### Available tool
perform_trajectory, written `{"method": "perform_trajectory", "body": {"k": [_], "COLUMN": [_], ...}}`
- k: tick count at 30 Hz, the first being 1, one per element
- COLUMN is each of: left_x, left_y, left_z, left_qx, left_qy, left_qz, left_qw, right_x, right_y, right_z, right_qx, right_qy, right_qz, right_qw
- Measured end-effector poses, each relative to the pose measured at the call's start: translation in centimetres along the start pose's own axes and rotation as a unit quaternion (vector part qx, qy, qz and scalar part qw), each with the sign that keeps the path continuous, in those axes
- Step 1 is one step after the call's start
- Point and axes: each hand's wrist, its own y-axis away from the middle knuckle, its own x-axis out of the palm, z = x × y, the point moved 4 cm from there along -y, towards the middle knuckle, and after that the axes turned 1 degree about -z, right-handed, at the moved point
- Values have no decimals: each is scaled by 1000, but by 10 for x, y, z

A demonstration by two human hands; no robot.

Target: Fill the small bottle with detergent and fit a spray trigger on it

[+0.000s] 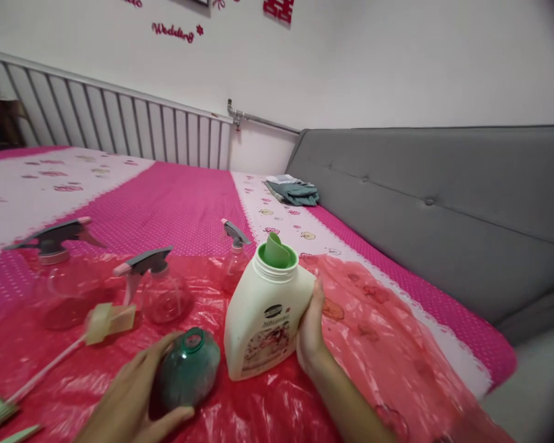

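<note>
My right hand [313, 326] grips the side handle of a cream detergent bottle [263, 320], which tilts slightly and has no cap. A green pouring spout [277, 253] shows in its mouth. Just to its left, my left hand [141, 381] is curled around a round green spray bottle body [190, 375] with an open neck and no trigger head. The two bottles are close together, over red plastic sheeting [253, 412]. Whether the detergent bottle's base touches the sheeting I cannot tell.
Clear spray bottles with grey triggers stand at left [60, 283], near centre-left [164, 295] and behind the detergent [233, 264]. A sponge brush [99, 323] lies at left. Folded clothes [295, 192] rest on the pink bed [189, 197] by the grey headboard [425, 215].
</note>
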Motion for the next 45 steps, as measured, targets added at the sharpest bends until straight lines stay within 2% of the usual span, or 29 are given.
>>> {"method": "perform_trajectory", "body": {"k": [3, 9, 12, 16, 18, 20, 24, 29, 32, 38, 45], "left_x": [-1, -5, -5, -5, -6, -10, -12, -13, -11, -4, -2], "left_y": [2, 2, 1, 1, 1, -1, -3, -6, -6, 0, 5], "left_z": [-6, -9, -4, -3, -9, -19, -37, -45, -46, -43, -47], "left_qx": [-11, -20, 4, 14, 4, -2, -34, -64, -75, -53, -38], "left_qy": [2, -1, -19, -41, -35, -17, 2, 21, 26, 35, 37], "left_qz": [-5, -2, 23, 69, 83, 61, 107, 126, 146, 112, 107], "left_qw": [1000, 1000, 1000, 997, 996, 998, 994, 990, 986, 992, 993], "right_x": [-2, -2, -4, -7, -9, -11, -18, -29, -31, -29, -27], "right_y": [2, 3, 4, 4, 4, 5, 7, 8, 9, 14, 12], "right_z": [1, 5, 13, 22, 24, 24, 19, 17, 13, 4, 7], "right_qx": [19, -17, -27, 21, 27, 18, 16, 19, 1, -56, -86], "right_qy": [-15, 10, 25, 33, 36, 40, 49, 61, 68, 73, 93], "right_qz": [16, -9, -12, 10, 8, -6, -29, -24, -45, -105, -126], "right_qw": [1000, 1000, 999, 999, 999, 999, 998, 998, 997, 990, 984]}}
